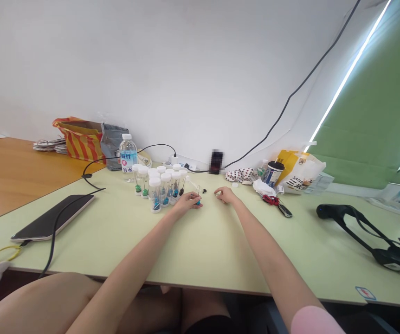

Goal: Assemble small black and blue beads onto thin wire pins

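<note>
My left hand [189, 202] is closed in a pinch on a small blue piece with a thin upright stem [199, 201], just above or on the table. To the left of it stand several clear vials with white caps [155, 195], holding blue, green or dark pieces. My right hand [225, 195] hovers near the table with loosely bent fingers slightly apart and nothing visible in them. Between the two hands, a little farther back, lies a small black piece [204, 190]. A white cap [235, 185] rests behind my right hand.
A water bottle [127, 160] stands behind the vials. A cabled tablet [54, 218] lies at left. At right are a dark-lidded cup [273, 174], a folding knife [285, 210], a yellow-white bag [299, 171] and a black headset [367, 236]. Cables run along the wall.
</note>
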Tool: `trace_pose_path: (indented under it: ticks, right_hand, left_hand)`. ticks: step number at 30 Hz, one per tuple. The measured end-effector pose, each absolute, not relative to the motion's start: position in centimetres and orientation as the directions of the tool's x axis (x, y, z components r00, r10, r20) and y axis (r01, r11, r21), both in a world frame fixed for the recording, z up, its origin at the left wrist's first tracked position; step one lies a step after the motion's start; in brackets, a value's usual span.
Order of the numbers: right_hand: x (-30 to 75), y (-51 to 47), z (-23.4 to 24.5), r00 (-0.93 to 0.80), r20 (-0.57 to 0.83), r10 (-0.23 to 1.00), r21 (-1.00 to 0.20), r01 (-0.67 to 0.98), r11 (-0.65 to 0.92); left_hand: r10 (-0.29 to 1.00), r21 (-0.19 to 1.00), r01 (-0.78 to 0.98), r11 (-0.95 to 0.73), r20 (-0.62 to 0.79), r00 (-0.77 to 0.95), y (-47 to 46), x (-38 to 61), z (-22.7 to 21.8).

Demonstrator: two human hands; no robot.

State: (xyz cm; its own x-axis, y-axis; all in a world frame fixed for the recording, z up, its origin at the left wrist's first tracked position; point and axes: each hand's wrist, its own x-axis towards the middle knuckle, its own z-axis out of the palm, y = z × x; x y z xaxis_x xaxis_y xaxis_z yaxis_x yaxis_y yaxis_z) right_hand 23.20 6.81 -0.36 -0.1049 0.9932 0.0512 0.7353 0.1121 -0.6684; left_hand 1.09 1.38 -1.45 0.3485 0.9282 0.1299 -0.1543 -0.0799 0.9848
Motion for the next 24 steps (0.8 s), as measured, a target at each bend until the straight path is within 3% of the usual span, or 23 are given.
trace_pose_path:
  ticks: [24]
  right_hand:
    - [23.26,6.26,-0.91,-0.092,0.074,0.993,-0.658,0.744,0.117]
  left_hand:
    - [0.932,0.984,-0.173,-0.04,0.1,0.348,1.72,1.04,-1.8]
